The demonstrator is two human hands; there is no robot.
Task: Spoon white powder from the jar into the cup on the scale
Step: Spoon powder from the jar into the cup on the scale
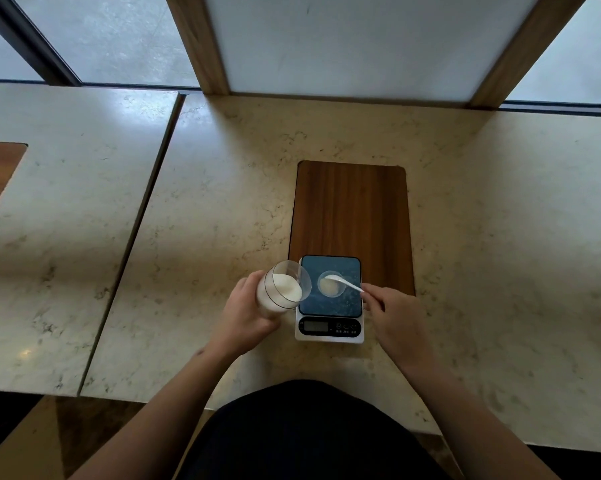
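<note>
1. My left hand (245, 311) is wrapped tight around the jar (281, 290), a little below the middle of the frame.
2. The jar is clear and tipped over, with its open mouth toward the scale (330, 299). White powder (285, 288) sits inside it.
3. The jar is up off the bench (205, 202), just left of the scale, and its rim hangs over the scale's left edge.
4. My right hand (394, 315) pinches the end of a small white spoon (344, 282) between my fingers.
5. The bowl of the spoon is over the cup (331, 284). I think it touches the rim, but it is too small to be sure.
6. The cup is little and clear. It stands on the dark blue top of the scale, near the middle, and has some white powder in the bottom.
7. The scale has a small screen and buttons on its near side. I cannot read the screen.
8. The far part of the scale rests on a brown wooden panel (352, 209) in the bench.
9. Both my arms come up from the bottom of the frame.
</note>
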